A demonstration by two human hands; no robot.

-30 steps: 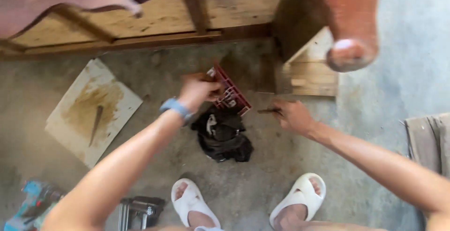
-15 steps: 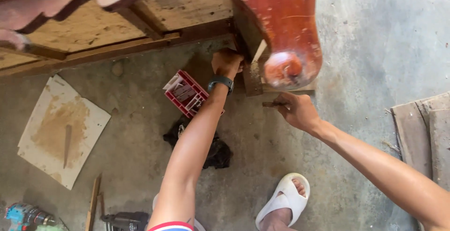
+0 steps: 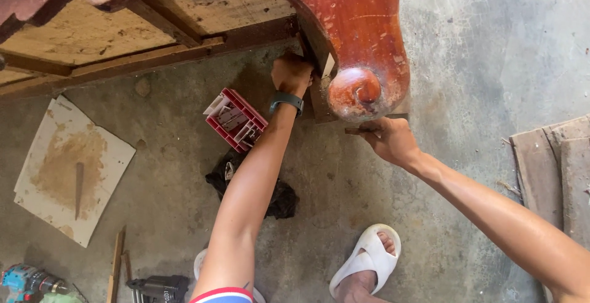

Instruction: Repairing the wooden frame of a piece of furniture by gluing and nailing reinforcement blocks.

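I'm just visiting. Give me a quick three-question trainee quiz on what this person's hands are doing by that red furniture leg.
1. True or false: the left hand is pressed against the wood beside the red carved leg.
2. What does the right hand hold: A) a slim dark tool, B) a white sandal?
3. What colour is the compartment box on the floor?

Key: 1 true; 2 A; 3 red.

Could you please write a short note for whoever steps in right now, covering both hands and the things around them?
Left hand: fist pressed against the joint beside the red carved furniture leg; what it grips is hidden.
Right hand: closed on a thin dark tool just below the leg's round knob.
Red parts box lies open on the concrete, black bag beside it.
Whether the joint is fixed cannot be told.
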